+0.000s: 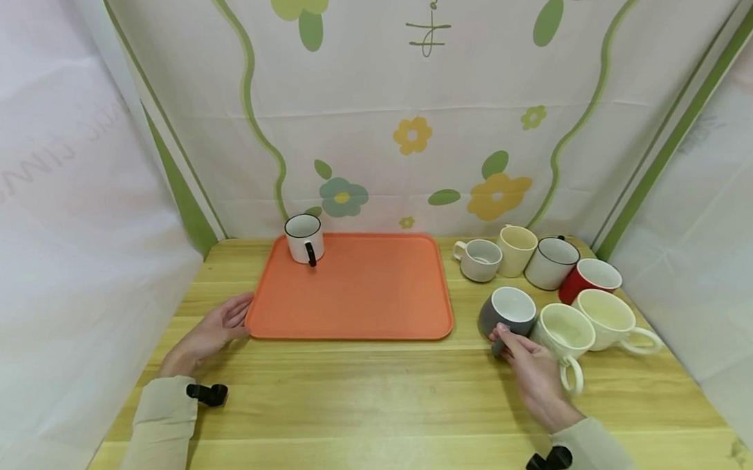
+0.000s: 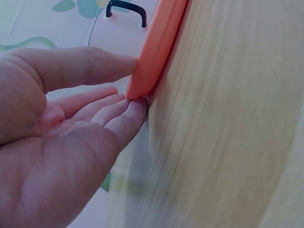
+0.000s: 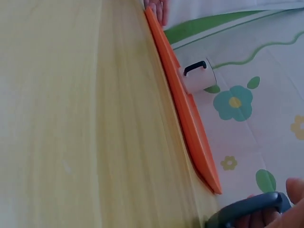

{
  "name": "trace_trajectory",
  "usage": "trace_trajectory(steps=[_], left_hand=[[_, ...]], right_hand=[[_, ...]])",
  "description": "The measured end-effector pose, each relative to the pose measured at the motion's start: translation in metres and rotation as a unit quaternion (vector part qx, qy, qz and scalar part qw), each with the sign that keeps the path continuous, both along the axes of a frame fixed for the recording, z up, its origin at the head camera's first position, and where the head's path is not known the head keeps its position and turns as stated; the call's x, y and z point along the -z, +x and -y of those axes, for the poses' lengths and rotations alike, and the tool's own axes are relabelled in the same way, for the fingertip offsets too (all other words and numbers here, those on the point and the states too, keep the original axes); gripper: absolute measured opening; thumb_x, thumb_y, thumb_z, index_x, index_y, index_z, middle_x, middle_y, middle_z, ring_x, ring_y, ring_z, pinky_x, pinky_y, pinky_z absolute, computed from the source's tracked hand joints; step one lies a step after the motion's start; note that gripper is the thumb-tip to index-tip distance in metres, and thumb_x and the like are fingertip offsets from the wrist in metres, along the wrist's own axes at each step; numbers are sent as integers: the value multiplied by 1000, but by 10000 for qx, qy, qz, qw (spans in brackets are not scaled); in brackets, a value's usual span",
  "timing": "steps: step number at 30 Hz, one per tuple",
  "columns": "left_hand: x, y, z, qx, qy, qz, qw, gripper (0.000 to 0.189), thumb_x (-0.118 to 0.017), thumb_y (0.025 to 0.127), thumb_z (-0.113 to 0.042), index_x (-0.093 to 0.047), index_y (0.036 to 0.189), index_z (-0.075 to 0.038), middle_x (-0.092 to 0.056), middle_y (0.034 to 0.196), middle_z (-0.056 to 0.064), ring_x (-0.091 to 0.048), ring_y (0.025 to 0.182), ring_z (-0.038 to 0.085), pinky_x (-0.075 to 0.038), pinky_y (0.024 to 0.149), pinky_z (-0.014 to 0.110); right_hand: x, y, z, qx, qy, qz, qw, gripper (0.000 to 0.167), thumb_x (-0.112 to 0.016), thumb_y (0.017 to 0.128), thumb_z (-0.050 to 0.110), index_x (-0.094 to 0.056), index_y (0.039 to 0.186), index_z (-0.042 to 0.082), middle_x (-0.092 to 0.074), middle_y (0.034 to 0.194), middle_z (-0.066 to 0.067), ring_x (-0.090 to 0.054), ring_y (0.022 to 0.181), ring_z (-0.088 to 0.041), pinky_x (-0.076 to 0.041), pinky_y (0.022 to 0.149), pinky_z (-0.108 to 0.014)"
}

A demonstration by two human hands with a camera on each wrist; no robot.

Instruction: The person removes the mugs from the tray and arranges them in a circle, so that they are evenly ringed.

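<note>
My right hand (image 1: 533, 371) grips the handle of a dark grey mug (image 1: 488, 319) with a white inside, at the right of the table. The dark handle (image 3: 249, 205) shows in the right wrist view, with fingers behind it. My left hand (image 1: 208, 334) touches the front left corner of an orange tray (image 1: 378, 290). In the left wrist view the thumb and fingertips lie against the tray's rim (image 2: 154, 52), the fingers fairly straight. On the tray's back left corner stands a white mug (image 1: 297, 248) with a black rim and black handle.
Around the grey mug stand a light grey mug (image 1: 477, 262), a pale yellow mug (image 1: 514, 258), a white black-rimmed mug (image 1: 546, 267), a red mug (image 1: 574, 287) and two cream mugs (image 1: 557, 343), close together. A patterned cloth (image 1: 359, 90) hangs behind the wooden table (image 1: 358, 408).
</note>
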State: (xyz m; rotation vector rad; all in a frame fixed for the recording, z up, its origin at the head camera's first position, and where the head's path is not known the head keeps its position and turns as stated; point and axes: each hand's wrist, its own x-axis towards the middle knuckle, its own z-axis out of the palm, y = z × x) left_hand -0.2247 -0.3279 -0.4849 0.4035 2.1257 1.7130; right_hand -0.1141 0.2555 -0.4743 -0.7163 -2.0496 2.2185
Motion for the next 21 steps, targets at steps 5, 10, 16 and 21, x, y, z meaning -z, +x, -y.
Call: trace_trajectory(steps=[5, 10, 16, 21], left_hand=[[1, -1, 0, 33, 4, 0, 10000, 82, -55, 102, 11, -4, 167, 8, -1, 174, 33, -1, 158, 53, -47, 106, 8], [2, -1, 2, 37, 11, 2, 10000, 83, -55, 101, 11, -4, 167, 8, -1, 174, 32, -1, 158, 53, -46, 106, 8], [1, -2, 2, 35, 5, 5, 10000, 84, -56, 101, 10, -4, 166, 8, 0, 174, 32, 0, 158, 54, -47, 105, 8], [2, -2, 2, 49, 14, 13, 10000, 83, -56, 102, 10, -3, 166, 9, 0, 174, 33, -1, 158, 54, -46, 106, 8]], right_hand=[[-21, 11, -15, -1071, 2601, 330, 9590, 66, -64, 99, 62, -71, 137, 8, -78, 126, 1, -65, 115, -1, -49, 99, -21], [-48, 18, -22, -1525, 4529, -378, 8776, 53, -75, 93, 59, -80, 117, 12, -80, 116, -10, -72, 112, -26, -55, 87, -31], [-76, 1, -1, -1818, 5116, -1714, 8221, 47, -86, 87, 46, -80, 117, 11, -79, 116, -6, -72, 110, -27, -59, 90, -44], [-86, -36, 39, -2549, 4778, -2143, 8129, 55, -88, 86, 45, -76, 128, 13, -77, 125, -6, -73, 113, -26, -59, 98, -49]])
